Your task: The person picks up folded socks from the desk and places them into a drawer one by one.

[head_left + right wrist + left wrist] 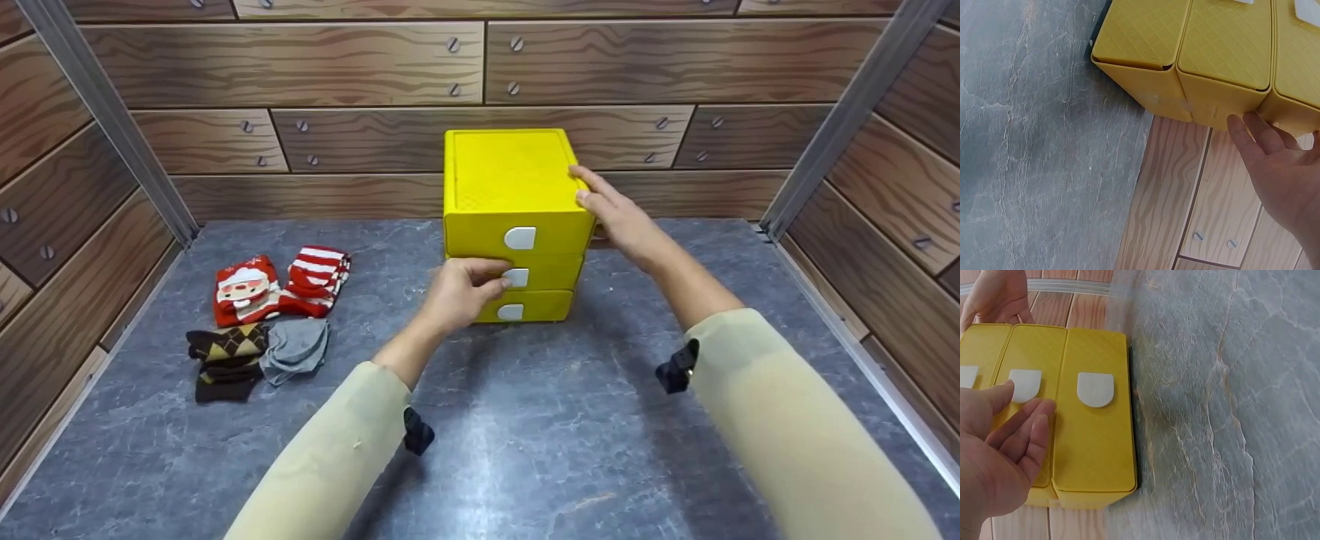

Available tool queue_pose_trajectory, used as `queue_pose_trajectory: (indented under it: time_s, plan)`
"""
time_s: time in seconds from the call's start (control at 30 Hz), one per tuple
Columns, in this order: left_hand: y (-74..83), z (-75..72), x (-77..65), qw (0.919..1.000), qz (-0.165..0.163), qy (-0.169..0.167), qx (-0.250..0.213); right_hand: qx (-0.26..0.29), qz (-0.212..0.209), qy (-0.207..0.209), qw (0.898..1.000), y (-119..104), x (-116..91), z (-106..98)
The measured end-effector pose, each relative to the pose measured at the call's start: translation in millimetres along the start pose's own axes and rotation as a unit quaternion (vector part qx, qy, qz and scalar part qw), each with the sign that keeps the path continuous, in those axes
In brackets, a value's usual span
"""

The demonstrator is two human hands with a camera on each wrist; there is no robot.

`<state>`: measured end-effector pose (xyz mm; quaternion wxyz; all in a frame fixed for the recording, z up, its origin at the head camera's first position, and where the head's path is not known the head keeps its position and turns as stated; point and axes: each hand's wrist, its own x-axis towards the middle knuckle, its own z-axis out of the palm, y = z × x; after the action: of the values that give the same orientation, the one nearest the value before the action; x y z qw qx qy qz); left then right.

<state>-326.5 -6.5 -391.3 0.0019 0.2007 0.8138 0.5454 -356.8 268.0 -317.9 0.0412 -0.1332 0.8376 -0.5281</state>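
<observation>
A yellow three-drawer box [517,169] stands upright near the back wall, each drawer front carrying a white tab handle. My left hand [459,294] is at the middle drawer, its fingertips pinching the edge of that drawer's tab [1026,384]. The top tab [520,238] and the bottom tab [1095,389] are untouched. On the box's right side lies my right hand [619,217], with fingers extended against the side wall and top edge. From the right wrist, its fingertips [1235,125] touch the side of the box. All three drawers look closed.
Folded socks lie at left on the grey marbled floor: a red Santa pair [246,291], red-and-white striped socks [318,271], brown argyle socks [229,342] and grey socks [295,349]. Wood-patterned walls [360,64] with metal corner posts [112,120] enclose the back and sides.
</observation>
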Motion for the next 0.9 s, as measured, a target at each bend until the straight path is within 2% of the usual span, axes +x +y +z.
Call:
queue_pose_trajectory:
  time_s: [0.4,0.53,0.77,0.9]
  plan:
    - [0.2,5.8,3.9,0.9999,-0.005,0.011,-0.009,-0.017,-0.007,-0.002,1.000,-0.3,0.9,0.1]
    - [1.9,6.5,3.9,0.9999,-0.005,0.015,0.001,-0.024,-0.013,-0.001,1.000,-0.2,-0.2,-0.6]
    - [3.0,7.3,3.6,0.9998,-0.004,0.019,0.005,-0.008,-0.017,-0.013,1.000,-3.6,-3.8,-1.2]
    - [3.3,7.9,2.7,0.9997,-0.004,0.020,0.009,-0.045,-0.018,0.006,0.999,-7.1,-7.5,0.0]
